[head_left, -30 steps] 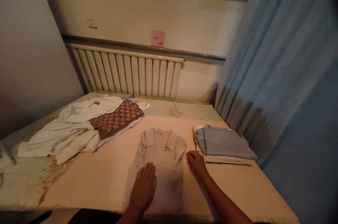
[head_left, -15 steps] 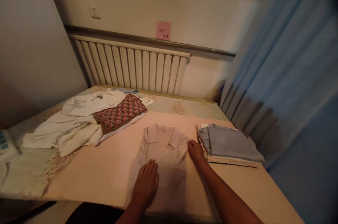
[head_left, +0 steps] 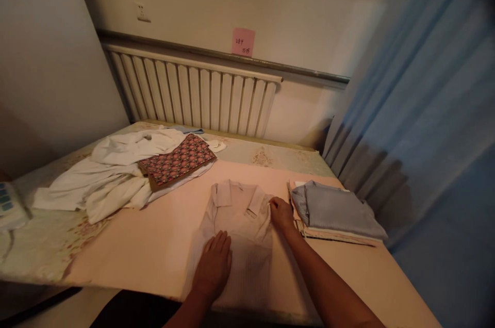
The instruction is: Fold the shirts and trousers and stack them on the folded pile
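Now the pale shirt [head_left: 247, 271] is pinched at its shoulder

It lies on a pink cloth [head_left: 150, 245], collar at the far end. A second ago the right hand [head_left: 280, 212] was just beside it; now those fingers clamp the shirt's edge, apparently tidying that side. The left hand [head_left: 214, 265] stays flat on its front, fingers together. Grey folded clothing [head_left: 340, 207] sits right of the shirt.

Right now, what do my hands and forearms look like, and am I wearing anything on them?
Your left hand and right hand are ungloved, with no watch or ring that I can make out. No sleeve shows on your left forearm or right forearm.
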A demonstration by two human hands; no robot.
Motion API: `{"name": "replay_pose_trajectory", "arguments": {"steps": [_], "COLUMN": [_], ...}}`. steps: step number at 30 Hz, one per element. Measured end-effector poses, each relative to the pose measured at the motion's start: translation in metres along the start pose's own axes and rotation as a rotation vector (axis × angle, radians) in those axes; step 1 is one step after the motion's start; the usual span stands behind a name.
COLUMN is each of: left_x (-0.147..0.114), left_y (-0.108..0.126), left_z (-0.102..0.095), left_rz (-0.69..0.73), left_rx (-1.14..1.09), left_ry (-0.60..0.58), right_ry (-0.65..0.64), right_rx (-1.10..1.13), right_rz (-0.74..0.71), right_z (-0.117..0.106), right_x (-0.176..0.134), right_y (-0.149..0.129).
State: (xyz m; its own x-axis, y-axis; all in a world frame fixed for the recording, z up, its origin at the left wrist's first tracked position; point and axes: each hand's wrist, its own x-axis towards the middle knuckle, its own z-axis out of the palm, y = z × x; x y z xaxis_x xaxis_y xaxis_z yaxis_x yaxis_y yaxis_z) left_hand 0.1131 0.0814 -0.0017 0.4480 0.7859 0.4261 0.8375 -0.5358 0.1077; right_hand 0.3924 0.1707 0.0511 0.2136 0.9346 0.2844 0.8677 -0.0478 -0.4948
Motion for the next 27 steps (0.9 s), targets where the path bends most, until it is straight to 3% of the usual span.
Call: {"name": "replay_pose_trajectory", "arguments": {"steps": [16, 21, 24, 27], "left_x": [0.0, 0.0, 0.0, -0.001], "left_y": [0.001, 0.002, 0.001, 0.001], "left_z": [-0.004, -0.005, -0.004, -0.004], "left_rz": [-0.012, -0.004, -0.008, -0.005], "left_rx": [-0.038, -0.032, -0.044, -0.046], "left_ry": [-0.002, -0.011, 0.002, 0.002], "right_ry": [-0.039, -0.143, -0.239, -0.243], "right_rx": [-0.183, -0.149, -0.113, -0.082], "right_rz": [0.296, 0.428, 0.446, 0.392], "right_z": [0.019, 0.021, 0.02, 0.019], "right_x": [0.014, 0.024, 0.031, 0.036], "right_y": [0.017, 0.024, 0.027, 0.027]}}
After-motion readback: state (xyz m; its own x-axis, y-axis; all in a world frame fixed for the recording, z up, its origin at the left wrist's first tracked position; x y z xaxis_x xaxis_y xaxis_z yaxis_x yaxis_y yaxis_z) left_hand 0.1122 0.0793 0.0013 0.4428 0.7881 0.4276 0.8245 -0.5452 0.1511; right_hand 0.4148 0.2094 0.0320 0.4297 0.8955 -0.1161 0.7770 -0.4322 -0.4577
